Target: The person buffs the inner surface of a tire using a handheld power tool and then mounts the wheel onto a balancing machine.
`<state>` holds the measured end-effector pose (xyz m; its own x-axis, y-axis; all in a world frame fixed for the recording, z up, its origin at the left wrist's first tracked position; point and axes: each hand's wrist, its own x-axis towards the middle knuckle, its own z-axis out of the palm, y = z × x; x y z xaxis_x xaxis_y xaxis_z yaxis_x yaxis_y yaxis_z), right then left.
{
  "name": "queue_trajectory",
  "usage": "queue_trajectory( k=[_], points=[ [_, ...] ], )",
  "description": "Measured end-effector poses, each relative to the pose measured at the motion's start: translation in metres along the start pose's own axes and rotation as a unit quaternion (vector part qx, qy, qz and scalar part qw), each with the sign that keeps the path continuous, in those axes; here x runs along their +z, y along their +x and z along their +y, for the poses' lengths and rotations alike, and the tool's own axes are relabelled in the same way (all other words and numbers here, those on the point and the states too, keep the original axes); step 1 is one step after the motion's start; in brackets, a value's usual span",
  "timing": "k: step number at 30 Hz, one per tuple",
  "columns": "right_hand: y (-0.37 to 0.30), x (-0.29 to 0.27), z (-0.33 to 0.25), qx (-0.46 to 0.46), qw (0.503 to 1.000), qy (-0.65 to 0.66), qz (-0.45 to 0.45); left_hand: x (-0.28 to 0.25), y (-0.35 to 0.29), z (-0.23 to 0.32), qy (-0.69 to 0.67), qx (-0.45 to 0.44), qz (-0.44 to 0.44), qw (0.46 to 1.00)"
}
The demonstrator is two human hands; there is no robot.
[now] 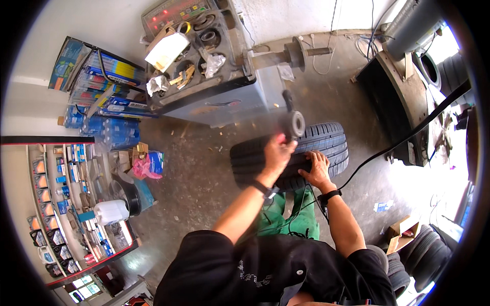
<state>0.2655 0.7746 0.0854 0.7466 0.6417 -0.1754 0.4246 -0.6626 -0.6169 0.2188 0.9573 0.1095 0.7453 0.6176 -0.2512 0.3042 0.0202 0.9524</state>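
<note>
A black tire (331,145) stands in front of my green-trousered legs, its grooved tread facing up. My left hand (278,154) is closed on a dark handled tool with a grey ring (297,124), held above the tire's far edge. Motion blurs the tool and the fingertips, so its exact kind is unclear. A stubby dark handle points away from me. My right hand (318,169) rests on the tread with its fingers spread, holding nothing.
A wheel balancer (224,104) stands ahead, its tray full of weights and scraps, its shaft (319,51) jutting right. Bottled water (120,133) and a stocked shelf (76,204) are left. A black hose (403,140) crosses the right side; stacked tires (429,255) stand lower right.
</note>
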Motion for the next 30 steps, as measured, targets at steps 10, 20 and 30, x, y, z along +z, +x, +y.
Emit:
queue_trajectory(
  k=[10, 20, 30],
  points=[
    [0.003, 0.004, -0.031, 0.058, 0.998, 0.015, 0.007, -0.287, 0.122, 0.102, 0.530, 0.185, 0.246, 0.790],
    [-0.002, 0.002, -0.018, 0.091, 0.996, -0.010, -0.012, -0.305, 0.221, 0.079, 0.629, 0.199, 0.236, 0.714],
    [0.003, -0.008, -0.015, 0.094, 0.995, 0.008, -0.024, -0.286, 0.174, 0.082, 0.647, 0.303, 0.268, 0.647]
  ],
)
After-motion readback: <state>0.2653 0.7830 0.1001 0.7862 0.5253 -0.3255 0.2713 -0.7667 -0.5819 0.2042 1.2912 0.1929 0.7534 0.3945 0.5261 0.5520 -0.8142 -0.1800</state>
